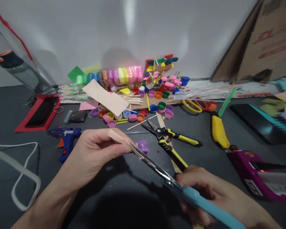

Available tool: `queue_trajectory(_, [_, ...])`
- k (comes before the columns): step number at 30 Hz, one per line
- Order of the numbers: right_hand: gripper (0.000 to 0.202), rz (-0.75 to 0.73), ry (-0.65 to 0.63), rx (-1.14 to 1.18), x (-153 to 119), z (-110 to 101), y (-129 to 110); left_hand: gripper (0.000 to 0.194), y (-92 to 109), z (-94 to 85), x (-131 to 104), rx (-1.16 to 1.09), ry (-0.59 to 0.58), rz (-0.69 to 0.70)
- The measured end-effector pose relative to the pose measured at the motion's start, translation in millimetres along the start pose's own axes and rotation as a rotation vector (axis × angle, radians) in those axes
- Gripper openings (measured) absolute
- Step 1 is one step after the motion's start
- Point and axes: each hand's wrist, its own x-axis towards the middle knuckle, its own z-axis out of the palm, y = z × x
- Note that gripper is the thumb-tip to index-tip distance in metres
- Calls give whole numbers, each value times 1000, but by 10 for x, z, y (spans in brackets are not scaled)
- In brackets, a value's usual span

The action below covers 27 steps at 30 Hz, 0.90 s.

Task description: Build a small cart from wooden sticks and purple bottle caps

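Between thumb and fingers, my left hand [95, 152] pinches a small strip of pale pink paper [118, 138]. My right hand [212, 190] is wrapped round the blue handles of a pair of scissors [162, 173]. The scissor blades meet the strip just right of my left fingertips. Behind the blades a small purple piece [142, 146] lies on the dark table. Yellow-and-black pliers [173, 152] rest beyond the scissors, partly behind my right hand. Farther back, a larger pale pink sheet [106, 97] lies over wooden sticks and colored caps.
A blue glue gun [68, 140] and white cable [26, 171] lie left, near a phone [43, 111] on red paper and a bottle [26, 74]. Right are a yellow cutter [219, 132], a magenta device [250, 171] and a dark phone [252, 124]. Clay tubes [113, 76] line the back.
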Motion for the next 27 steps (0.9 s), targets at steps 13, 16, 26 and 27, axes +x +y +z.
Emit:
queue_trajectory(13, [58, -10, 75, 25, 9, 24, -2, 5, -11, -36, 6, -116, 27, -41])
queue_trajectory(16, [61, -1, 49, 32, 15, 17, -8, 9, -38, -30, 14, -98, 16, 25])
queue_trajectory(26, [52, 1, 32, 24, 31, 2, -18, 9, -16, -26, -9, -50, 11, 14])
queue_trajectory(27, [51, -4, 33, 22, 32, -1, -16, 9, -17, -28, -7, -47, 13, 17])
